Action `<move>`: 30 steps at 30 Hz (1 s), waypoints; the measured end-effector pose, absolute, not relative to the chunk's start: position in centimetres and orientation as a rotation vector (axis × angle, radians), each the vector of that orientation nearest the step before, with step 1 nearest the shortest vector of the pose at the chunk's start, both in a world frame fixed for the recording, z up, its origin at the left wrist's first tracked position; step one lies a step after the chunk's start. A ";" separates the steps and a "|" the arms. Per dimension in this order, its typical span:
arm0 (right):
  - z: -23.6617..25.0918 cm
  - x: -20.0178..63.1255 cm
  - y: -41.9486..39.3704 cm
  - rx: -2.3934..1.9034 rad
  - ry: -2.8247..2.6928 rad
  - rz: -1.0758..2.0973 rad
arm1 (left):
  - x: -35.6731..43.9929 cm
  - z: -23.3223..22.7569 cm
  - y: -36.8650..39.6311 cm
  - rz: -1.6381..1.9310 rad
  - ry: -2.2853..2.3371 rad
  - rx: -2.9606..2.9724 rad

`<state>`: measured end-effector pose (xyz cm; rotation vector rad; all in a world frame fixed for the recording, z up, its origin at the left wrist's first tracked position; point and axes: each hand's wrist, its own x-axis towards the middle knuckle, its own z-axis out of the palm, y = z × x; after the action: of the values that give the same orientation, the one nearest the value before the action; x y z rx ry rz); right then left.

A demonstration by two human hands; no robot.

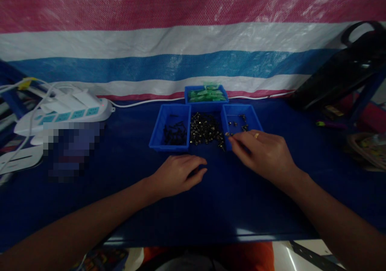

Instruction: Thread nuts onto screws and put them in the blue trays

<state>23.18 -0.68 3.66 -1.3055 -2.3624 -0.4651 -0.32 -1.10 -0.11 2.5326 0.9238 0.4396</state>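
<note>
On bare blue table (301, 190), left hand (177, 176) curled, holding nothing, right hand (262, 152) pinching small metal part (227, 134) at right tray (256, 120) edge

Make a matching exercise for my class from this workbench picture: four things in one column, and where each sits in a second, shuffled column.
Things:
1. left blue tray
2. green packets
3. power strip
4. loose pile of small metal parts

Places:
A. on the bare table between two trays
B. far left of the table, with white cables plugged in
C. in the blue tray at the back, near the striped sheet
D. ahead of the left hand, holding dark pieces

Pairs: 1-D, 2-C, 3-B, 4-A
</note>
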 end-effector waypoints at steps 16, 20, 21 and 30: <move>2.6 20.1 -3.7 -1.709 -2.606 -0.348 | -0.1 -0.2 -0.9 0.304 0.867 2.697; 1.6 20.1 -3.6 -1.836 -2.642 -0.368 | -0.1 0.0 -0.9 0.286 0.857 2.715; 1.5 20.2 -3.5 -1.853 -2.640 -0.384 | -0.1 0.0 -0.8 0.284 0.856 2.714; 2.0 20.3 -3.2 -1.770 -2.722 -0.155 | -0.2 0.0 -0.9 0.278 0.832 2.707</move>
<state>20.32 -3.24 2.04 -1.7697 -2.7216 -0.1545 -0.16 -0.87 -0.01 2.7072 0.8320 0.2776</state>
